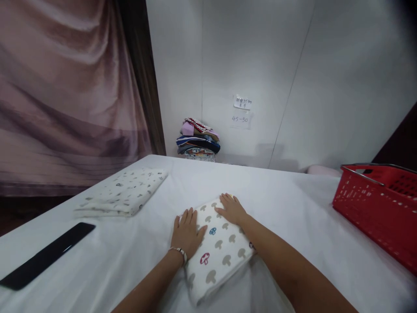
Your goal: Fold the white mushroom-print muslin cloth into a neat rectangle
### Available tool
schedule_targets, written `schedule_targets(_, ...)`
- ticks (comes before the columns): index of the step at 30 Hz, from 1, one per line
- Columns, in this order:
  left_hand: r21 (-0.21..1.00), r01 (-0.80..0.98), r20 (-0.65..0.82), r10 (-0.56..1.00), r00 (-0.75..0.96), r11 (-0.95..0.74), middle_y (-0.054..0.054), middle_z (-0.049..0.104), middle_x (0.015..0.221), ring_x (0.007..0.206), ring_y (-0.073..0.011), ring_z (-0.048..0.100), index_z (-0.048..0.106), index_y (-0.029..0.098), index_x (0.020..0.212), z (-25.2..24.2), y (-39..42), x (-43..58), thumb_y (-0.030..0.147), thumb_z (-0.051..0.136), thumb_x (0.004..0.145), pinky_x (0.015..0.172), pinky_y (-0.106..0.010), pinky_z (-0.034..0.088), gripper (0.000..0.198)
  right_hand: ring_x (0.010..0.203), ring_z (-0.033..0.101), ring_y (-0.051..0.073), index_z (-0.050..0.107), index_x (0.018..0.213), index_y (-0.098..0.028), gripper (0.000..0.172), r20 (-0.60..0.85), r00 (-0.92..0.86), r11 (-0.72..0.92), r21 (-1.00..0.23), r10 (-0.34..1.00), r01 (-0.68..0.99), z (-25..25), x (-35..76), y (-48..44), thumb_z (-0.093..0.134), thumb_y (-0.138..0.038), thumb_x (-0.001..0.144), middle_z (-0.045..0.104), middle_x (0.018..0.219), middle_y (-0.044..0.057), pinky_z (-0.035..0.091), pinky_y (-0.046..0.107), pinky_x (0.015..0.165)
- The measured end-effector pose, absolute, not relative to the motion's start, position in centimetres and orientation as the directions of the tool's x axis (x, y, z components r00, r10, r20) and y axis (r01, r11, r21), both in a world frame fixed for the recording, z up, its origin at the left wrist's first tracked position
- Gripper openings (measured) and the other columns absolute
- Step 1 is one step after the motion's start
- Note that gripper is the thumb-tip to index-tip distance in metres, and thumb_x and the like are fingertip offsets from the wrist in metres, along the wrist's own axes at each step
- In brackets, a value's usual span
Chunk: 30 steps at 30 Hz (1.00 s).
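Observation:
A folded white cloth with a mushroom print (219, 252) lies on the white table (280, 204) in front of me. My left hand (186, 232) rests flat on the cloth's left edge, fingers stretched out, a bracelet at the wrist. Over at the cloth's far end my right hand (232, 209) presses down flat, fingers spread. Neither hand grips anything.
A second folded white printed cloth (122, 192) lies at the left of the table. A black flat bar (45, 256) sits near the left edge. A red plastic basket (379, 208) stands at the right. A stack of folded fabrics (198, 140) sits against the back wall.

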<state>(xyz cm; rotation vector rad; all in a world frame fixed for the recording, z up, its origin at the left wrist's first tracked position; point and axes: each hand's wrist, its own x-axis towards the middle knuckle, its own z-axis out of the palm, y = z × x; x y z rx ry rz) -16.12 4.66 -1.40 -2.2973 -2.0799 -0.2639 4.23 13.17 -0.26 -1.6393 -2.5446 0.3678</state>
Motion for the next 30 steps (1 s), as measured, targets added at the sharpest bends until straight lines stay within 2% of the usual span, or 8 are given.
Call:
schedule_targets(6, 0.090, 0.991, 0.137, 0.987, 0.089, -0.101, -0.011, 0.027, 0.144, 0.134, -0.0267, 0.019, 0.033, 0.010, 0.136, -1.0, 4.4, -15.9, 0.053, 0.026, 0.085, 0.108, -0.047, 0.012, 0.067, 0.136, 0.004, 0.019, 0.018, 0.142, -0.016, 0.072, -0.090, -0.403, 0.369, -0.260, 0.911, 0.892, 0.4, 3.9, 13.1, 0.021, -0.060, 0.085, 0.012, 0.149, 0.005, 0.001, 0.037, 0.108)
schedule_targets(15, 0.124, 0.987, 0.131, 0.988, 0.087, -0.104, -0.012, 0.029, 0.144, 0.133, -0.0271, 0.020, 0.034, 0.011, 0.136, -1.0, 4.4, -15.9, 0.054, 0.026, 0.084, 0.107, -0.048, 0.012, 0.068, 0.136, 0.009, 0.023, 0.029, 0.138, -0.019, 0.063, -0.089, -0.348, 0.309, -0.297, 0.933, 0.903, 0.8, 7.5, 8.3, 0.032, -0.053, 0.085, 0.017, 0.148, 0.008, 0.007, 0.048, 0.107)
schedule_targets(17, 0.139, 0.985, 0.137, 0.987, 0.087, -0.106, -0.012, 0.029, 0.144, 0.133, -0.0274, 0.020, 0.035, 0.011, 0.135, -1.1, 4.5, -16.0, 0.053, 0.027, 0.084, 0.107, -0.048, 0.011, 0.067, 0.135, 0.012, 0.023, 0.030, 0.138, -0.017, 0.064, -0.086, -0.309, 0.260, -0.356, 0.947, 0.898, 0.4, 9.4, 6.9, 0.035, -0.052, 0.085, 0.018, 0.148, 0.009, 0.012, 0.044, 0.107)
schedule_targets(20, 0.167, 0.980, 0.154, 0.985, 0.082, -0.108, -0.012, 0.029, 0.144, 0.133, -0.0277, 0.019, 0.035, 0.011, 0.135, -1.3, 4.6, -16.0, 0.053, 0.029, 0.084, 0.107, -0.049, 0.011, 0.066, 0.134, 0.020, 0.021, 0.030, 0.138, -0.016, 0.065, -0.062, -0.253, 0.185, -0.522, 0.966, 0.833, -0.4, 12.0, 4.7, 0.036, -0.051, 0.084, 0.018, 0.147, 0.009, 0.019, 0.037, 0.108)
schedule_targets(24, 0.232, 0.967, 0.178, 0.982, 0.060, -0.101, -0.011, 0.027, 0.144, 0.134, -0.0267, 0.017, 0.035, 0.010, 0.135, -1.4, 4.6, -16.1, 0.051, 0.033, 0.083, 0.108, -0.048, 0.009, 0.066, 0.129, 0.031, 0.020, 0.036, 0.135, -0.017, 0.062, 0.008, -0.163, 0.122, -0.699, 0.987, 0.705, -1.3, 13.7, 2.5, 0.037, -0.051, 0.084, 0.035, 0.141, 0.007, 0.024, 0.035, 0.107)
schedule_targets(27, 0.338, 0.937, 0.202, 0.979, 0.012, -0.081, -0.010, 0.023, 0.146, 0.135, -0.0252, 0.014, 0.034, 0.012, 0.135, -1.5, 4.6, -16.3, 0.050, 0.034, 0.084, 0.109, -0.046, 0.012, 0.063, 0.124, 0.040, 0.021, 0.038, 0.134, -0.014, 0.063, 0.010, -0.089, 0.062, -0.790, 0.996, 0.610, -1.6, 13.9, 1.8, 0.041, -0.050, 0.082, 0.042, 0.137, 0.008, 0.031, 0.034, 0.104)
schedule_targets(30, 0.488, 0.873, 0.218, 0.967, -0.133, 0.010, -0.012, 0.020, 0.147, 0.136, -0.0243, 0.014, 0.033, 0.009, 0.135, -2.0, 4.7, -16.9, 0.047, 0.036, 0.085, 0.109, -0.040, 0.019, 0.063, 0.123, 0.042, 0.022, 0.040, 0.133, -0.012, 0.066, -0.004, -0.018, 0.007, -0.815, 1.000, 0.580, -2.1, 14.1, 2.2, 0.047, -0.048, 0.078, 0.042, 0.136, 0.010, 0.032, 0.033, 0.103)
